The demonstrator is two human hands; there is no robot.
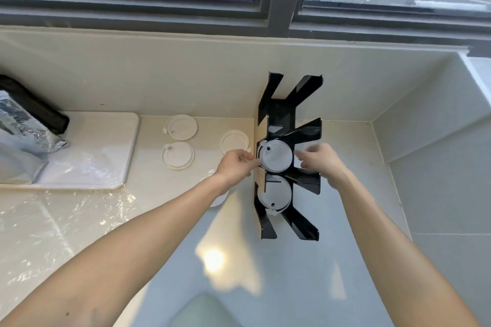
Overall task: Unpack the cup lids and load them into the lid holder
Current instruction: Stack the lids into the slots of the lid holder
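A black lid holder stands on the pale worktop near the right wall, with white cup lids stacked in its middle slot and its near slot. The left hand pinches the left rim of the middle stack, while the right hand reaches in from the right with fingers curled at that stack's edge, though I cannot tell whether it grips. Three loose lids lie flat on the worktop to the left of the holder, and a clear plastic wrapper lies on a white tray farther left.
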